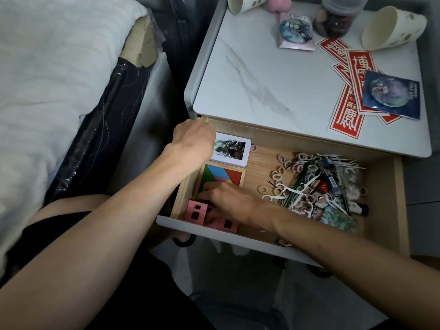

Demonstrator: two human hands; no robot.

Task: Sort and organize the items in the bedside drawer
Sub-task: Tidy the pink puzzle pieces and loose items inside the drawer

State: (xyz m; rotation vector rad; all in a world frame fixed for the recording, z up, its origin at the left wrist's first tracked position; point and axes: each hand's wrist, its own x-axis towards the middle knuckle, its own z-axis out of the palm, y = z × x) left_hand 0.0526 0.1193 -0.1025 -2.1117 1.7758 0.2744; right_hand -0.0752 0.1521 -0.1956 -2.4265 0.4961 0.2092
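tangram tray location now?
Head view: the tangram tray sits in the drawer, left side, between the white photo tin behind and pink blocks in front.

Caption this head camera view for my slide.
Right hand on pink boxes in the open drawer; left hand at its back corner.

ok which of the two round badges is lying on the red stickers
The badge in the dark blue packet, at the tabletop's right, overlaps the red stickers. The other badge, in a pink wrapper, rests on bare tabletop beside the jar.
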